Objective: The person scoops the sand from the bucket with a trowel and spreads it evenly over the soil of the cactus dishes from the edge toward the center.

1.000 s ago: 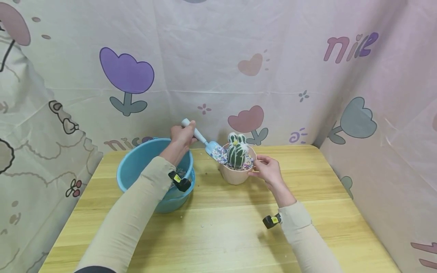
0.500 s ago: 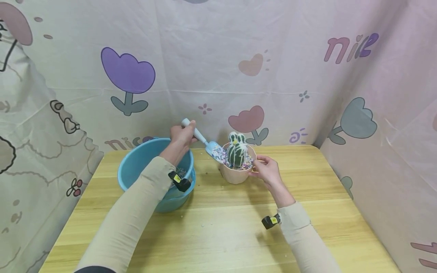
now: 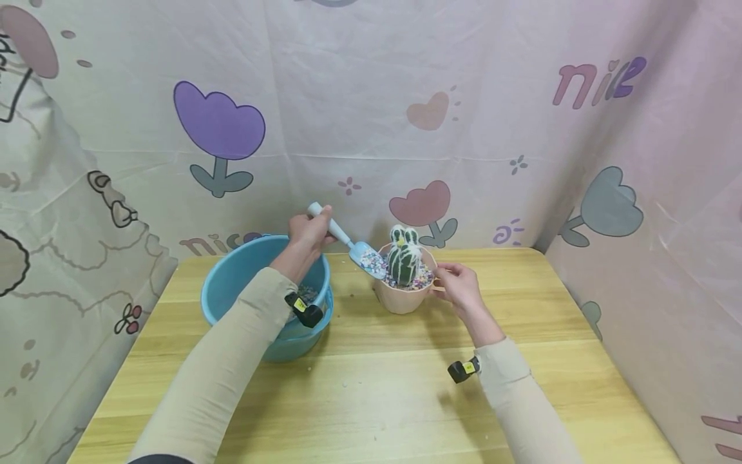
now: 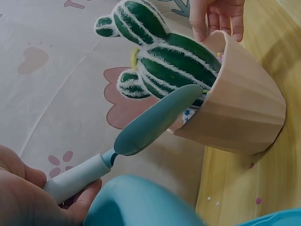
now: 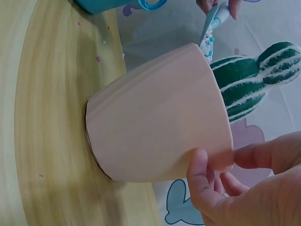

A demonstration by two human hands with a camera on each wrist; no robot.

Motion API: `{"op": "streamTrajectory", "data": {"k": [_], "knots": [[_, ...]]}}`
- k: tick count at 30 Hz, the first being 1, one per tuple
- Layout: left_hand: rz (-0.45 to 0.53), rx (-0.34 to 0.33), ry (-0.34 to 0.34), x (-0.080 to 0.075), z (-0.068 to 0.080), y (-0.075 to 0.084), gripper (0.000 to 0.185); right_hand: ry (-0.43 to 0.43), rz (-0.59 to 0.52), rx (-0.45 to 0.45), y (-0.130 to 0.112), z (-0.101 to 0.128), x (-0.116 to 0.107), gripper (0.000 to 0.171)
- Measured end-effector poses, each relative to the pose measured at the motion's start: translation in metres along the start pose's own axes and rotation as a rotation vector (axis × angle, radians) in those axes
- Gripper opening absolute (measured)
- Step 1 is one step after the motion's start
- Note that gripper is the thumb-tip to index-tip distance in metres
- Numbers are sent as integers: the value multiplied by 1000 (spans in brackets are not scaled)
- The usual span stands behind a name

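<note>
- Head view: A person's left hand [image 3: 307, 233] grips the pale handle of a light-blue scoop [image 3: 361, 250], which slants down to the right with its tip at the near-left rim of a peach-coloured pot [image 3: 401, 301]. Multicoloured granules [image 3: 371, 261] lie in the blade. The pot stands upright on a wood-grain surface [image 3: 371, 399], holding a green, white-striped cactus [image 3: 402, 264] ringed by more granules. The right hand [image 3: 460, 287] pinches the pot's rim on the side opposite the scoop. A blue bucket [image 3: 232, 277] stands to the left, partly hidden by the left forearm. Both sleeves are beige, and a patterned backdrop [image 3: 348, 96] hangs behind.

- Left wrist view: Fingers and thumb are closed around the scoop's handle, and the underside of the blade faces the camera, its tip overlapping the pot's mouth beside the cactus. The fingers of the right hand show at the far rim. A few loose specks [image 4: 258, 200] dot the surface near the pot.

- Right wrist view: Thumb and fingers clasp the rim, with fingertips against the pot's smooth outer wall. Beyond the pot, granules show along the scoop, and part of the bucket appears at the top.
</note>
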State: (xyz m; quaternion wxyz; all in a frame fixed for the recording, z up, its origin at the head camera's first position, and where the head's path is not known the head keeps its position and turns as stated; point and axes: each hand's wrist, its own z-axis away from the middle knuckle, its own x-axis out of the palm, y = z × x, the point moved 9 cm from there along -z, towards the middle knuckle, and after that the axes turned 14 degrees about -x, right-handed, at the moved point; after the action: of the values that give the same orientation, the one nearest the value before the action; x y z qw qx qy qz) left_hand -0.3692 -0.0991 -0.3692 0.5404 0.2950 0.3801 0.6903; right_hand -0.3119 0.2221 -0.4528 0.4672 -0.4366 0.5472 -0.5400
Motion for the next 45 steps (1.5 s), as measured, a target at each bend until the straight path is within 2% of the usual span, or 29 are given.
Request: {"op": "streamTrajectory", "data": {"k": [11, 18, 45], "knots": [[-34, -4, 19, -1, 1, 1, 54, -19, -18, -2, 2, -3, 3, 40], [-19, 6, 10, -1, 0, 0, 53, -30, -41, -1, -1, 0, 8, 42], [-59, 17, 33, -2, 2, 1, 53, -23, -103, 9, 4, 5, 15, 47]]}}
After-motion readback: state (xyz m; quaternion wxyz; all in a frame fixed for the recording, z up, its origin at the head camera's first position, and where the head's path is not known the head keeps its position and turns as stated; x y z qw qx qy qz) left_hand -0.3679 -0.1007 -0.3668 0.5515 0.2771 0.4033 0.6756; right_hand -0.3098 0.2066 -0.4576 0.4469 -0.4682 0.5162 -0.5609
